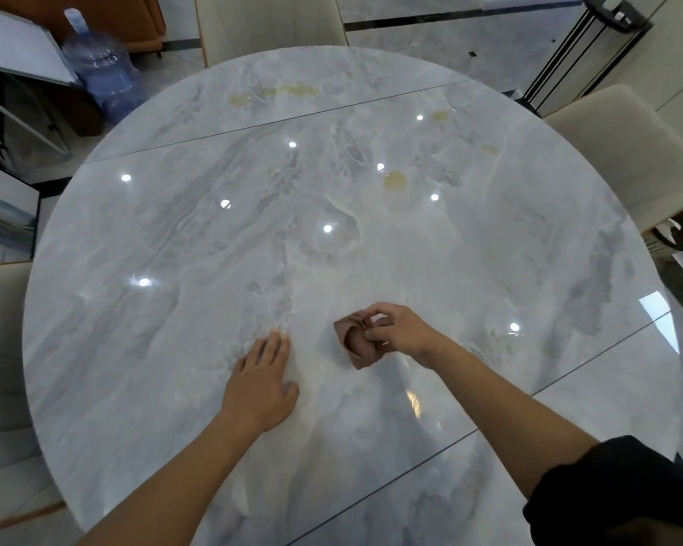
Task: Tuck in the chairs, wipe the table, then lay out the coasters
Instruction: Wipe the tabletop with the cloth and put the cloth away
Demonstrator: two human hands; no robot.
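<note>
Looking down from head height onto a round, glossy grey-white marble table (pixel 174 269), crossed by two thin dark seams and dotted with bright reflections of lights.

Near the close edge, a little right of centre, a small brown cloth (pixel 355 344) lying bunched on the tabletop, pinched at its gathered top between the curled fingers and thumb of the right hand (pixel 399 329).

Just to the left, apart from the cloth, the left hand (pixel 261 384) pressed flat on the marble, palm down, fingers straight and close together, holding nothing.

Both forearms bare, reaching in from the bottom; a black sleeve (pixel 623 494) at the right upper arm.

Further out on the tabletop, pale yellow marks: a round stain (pixel 395 181) past the centre and a smeared patch (pixel 273 92) near the far rim.

Around the table, cream upholstered seating: a far chair (pixel 269 21) with its back close to the rim, a right chair (pixel 623 151), and a left chair (pixel 1 348) against the edge.

Beyond the far left rim, on the tiled floor, a large blue water jug (pixel 103 72).
</note>
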